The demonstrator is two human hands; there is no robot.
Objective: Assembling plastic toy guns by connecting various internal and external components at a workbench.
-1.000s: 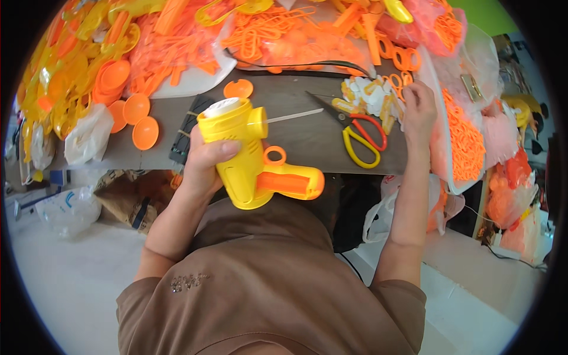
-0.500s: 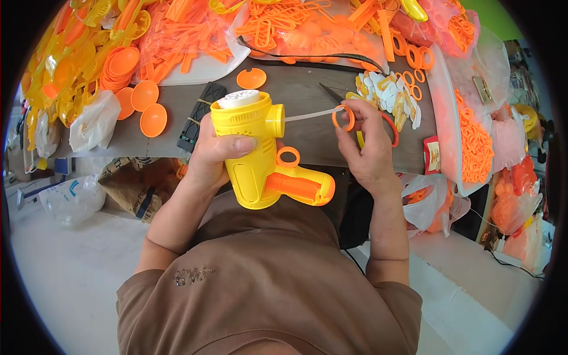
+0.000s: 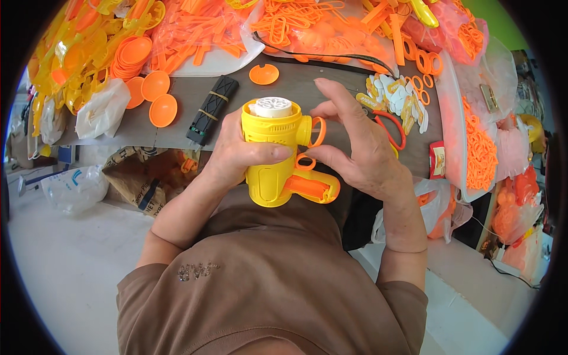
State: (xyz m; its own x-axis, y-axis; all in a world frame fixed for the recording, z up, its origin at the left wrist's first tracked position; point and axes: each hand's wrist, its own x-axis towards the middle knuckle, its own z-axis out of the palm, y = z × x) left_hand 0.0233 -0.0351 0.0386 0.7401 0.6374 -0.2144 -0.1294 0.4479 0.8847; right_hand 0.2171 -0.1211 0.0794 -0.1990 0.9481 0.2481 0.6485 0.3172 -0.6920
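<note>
A yellow toy gun body (image 3: 268, 171) stands upright in my left hand (image 3: 231, 148), whose thumb lies across its front. On its top sits a white perforated disc (image 3: 274, 106). An orange-lined handle (image 3: 312, 189) sticks out at the lower right, with a small orange ring (image 3: 305, 161) above it. At the side nozzle sits a larger orange ring (image 3: 319, 131). My right hand (image 3: 367, 145) is around this ring with fingers spread, the index stretched upward. Thumb and fingers are close to the ring's edges; whether they touch it I cannot tell.
On the grey table lie a black rubber-banded block (image 3: 213, 110), orange discs (image 3: 163, 110), red-handled scissors (image 3: 397, 130) and a pile of stickers (image 3: 399, 97). Heaps of orange and yellow parts (image 3: 195, 35) fill the back. A tub of orange chain links (image 3: 480, 154) stands at right.
The larger orange ring has moved left to the nozzle, and the pale strip between them no longer shows. My right hand's fingers have spread. The toy gun sits farther right in view.
</note>
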